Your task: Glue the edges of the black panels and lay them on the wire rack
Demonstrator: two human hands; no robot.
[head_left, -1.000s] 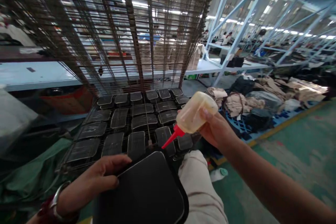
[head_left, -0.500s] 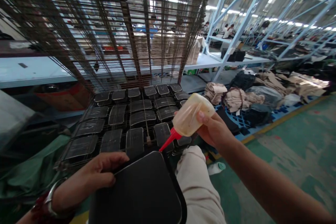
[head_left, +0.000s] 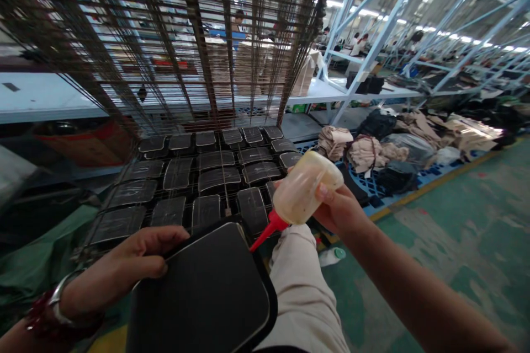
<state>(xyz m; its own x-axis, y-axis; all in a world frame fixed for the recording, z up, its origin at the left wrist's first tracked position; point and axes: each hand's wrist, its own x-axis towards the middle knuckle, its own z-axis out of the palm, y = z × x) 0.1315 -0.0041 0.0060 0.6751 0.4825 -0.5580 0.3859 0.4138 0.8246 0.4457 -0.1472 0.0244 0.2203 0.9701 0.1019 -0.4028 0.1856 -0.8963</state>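
A black padded panel (head_left: pixel 199 292) with rounded corners and a pale line around its border lies across my lap. My left hand (head_left: pixel 141 253) grips its upper left edge, thumb on the face and fingers at the rim. In my right hand (head_left: pixel 335 204) is a cloudy squeeze bottle (head_left: pixel 304 185), tilted downward, with yellowish liquid inside. Its red nozzle (head_left: pixel 269 229) points at the panel's right border, just below the upper right corner. Whether the tip touches the panel I cannot tell.
A wire drying rack (head_left: pixel 219 176) ahead holds rows of similar black pieces, its upper grids tilted up. Beyond runs a blue shelf frame (head_left: pixel 368 60). Beige cloth bundles (head_left: pixel 364 151) sit to the right. A white bottle (head_left: pixel 331 256) with a green cap lies on the floor.
The nozzle tip has moved from the panel's upper right corner a little down its right border. The panel and my left hand have shifted left in view, along with the whole scene.
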